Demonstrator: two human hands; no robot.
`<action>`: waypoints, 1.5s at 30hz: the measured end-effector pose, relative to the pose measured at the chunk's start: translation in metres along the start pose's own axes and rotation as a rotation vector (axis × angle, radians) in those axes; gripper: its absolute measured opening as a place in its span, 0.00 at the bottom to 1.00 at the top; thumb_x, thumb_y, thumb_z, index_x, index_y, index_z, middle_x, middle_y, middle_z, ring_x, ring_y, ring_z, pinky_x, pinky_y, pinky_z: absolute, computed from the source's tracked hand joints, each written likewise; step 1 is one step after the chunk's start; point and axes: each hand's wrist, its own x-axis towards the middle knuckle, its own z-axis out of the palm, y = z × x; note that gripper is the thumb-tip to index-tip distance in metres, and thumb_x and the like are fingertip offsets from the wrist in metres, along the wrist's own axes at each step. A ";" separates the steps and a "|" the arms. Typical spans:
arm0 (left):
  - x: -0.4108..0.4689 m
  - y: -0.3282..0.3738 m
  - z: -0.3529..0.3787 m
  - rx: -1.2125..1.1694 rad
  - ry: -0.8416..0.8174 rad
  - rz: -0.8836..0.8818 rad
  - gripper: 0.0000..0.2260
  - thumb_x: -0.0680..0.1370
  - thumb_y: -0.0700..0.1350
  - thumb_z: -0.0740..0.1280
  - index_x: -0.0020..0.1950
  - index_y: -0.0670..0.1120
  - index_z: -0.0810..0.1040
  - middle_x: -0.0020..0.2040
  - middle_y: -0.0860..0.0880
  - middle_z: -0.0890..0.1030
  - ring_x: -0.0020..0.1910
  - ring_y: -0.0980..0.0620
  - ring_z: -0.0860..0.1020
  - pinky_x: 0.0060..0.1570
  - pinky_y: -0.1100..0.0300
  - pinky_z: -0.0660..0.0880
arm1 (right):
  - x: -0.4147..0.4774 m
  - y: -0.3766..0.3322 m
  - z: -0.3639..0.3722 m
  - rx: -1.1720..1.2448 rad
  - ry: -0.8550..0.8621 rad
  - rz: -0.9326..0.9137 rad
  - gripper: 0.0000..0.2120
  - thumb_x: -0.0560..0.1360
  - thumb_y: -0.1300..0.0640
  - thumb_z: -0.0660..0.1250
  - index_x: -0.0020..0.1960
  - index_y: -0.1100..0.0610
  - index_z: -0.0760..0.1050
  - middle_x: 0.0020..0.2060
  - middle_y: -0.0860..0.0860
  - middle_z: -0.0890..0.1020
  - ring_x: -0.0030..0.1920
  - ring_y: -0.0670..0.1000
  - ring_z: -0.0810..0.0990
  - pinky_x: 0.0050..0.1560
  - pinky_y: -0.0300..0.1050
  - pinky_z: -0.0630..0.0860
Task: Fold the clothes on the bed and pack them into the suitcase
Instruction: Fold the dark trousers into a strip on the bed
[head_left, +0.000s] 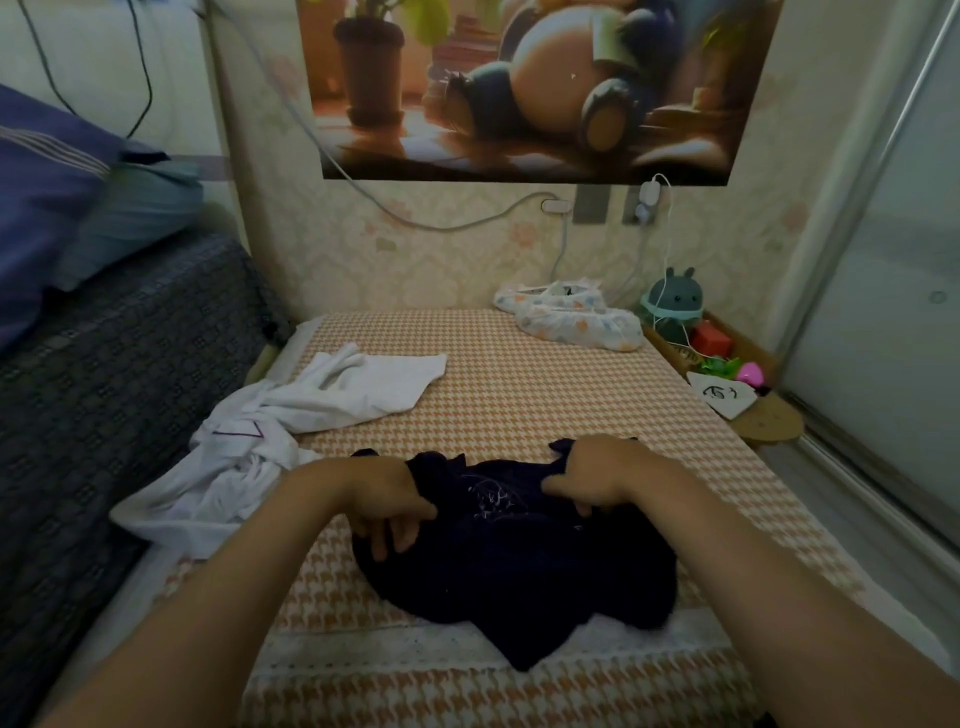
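Both hands are on the dark navy garment (519, 566), which lies bunched on the houndstooth bed cover (519, 395), near edge, straight in front of the person. The left hand (400, 512) has its fingers curled round the garment's far-left edge. The right hand (597, 480) has its fingers curled down into the fabric at the far-right edge, apparently pinching it. The hands sit side by side along the far edge with a faint print on the cloth between them.

Key relation: the rest of the garment trails from the hands back toward the person, and a tail hangs over the near white border. Spreading it flat likely means pulling the two grips apart left-right and pushing away. Folding has not started; the garment is crumpled.

The white clothes (291, 431) lie heaped just left of the garment, nearer the left hand and probably next. A patterned white piece (571, 319) lies well apart by the wall. No suitcase is in view.
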 end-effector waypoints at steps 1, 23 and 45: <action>0.005 0.002 -0.001 0.025 0.189 0.054 0.18 0.81 0.55 0.62 0.40 0.46 0.83 0.40 0.53 0.85 0.39 0.51 0.84 0.47 0.59 0.77 | 0.006 -0.003 0.002 -0.058 0.156 -0.028 0.22 0.77 0.40 0.61 0.36 0.54 0.81 0.34 0.48 0.80 0.38 0.51 0.78 0.36 0.43 0.72; 0.114 0.011 -0.022 0.123 0.983 0.375 0.25 0.75 0.40 0.67 0.72 0.53 0.70 0.72 0.46 0.66 0.70 0.46 0.67 0.70 0.53 0.65 | 0.113 0.038 0.020 0.580 0.777 0.346 0.19 0.75 0.67 0.62 0.65 0.59 0.68 0.67 0.61 0.65 0.50 0.61 0.76 0.50 0.53 0.76; 0.056 -0.033 -0.021 0.374 0.741 0.284 0.20 0.69 0.42 0.67 0.58 0.59 0.80 0.65 0.55 0.75 0.65 0.51 0.72 0.66 0.53 0.68 | 0.052 0.013 0.034 0.226 0.189 -0.381 0.16 0.69 0.41 0.74 0.55 0.44 0.80 0.54 0.44 0.75 0.54 0.46 0.76 0.61 0.47 0.74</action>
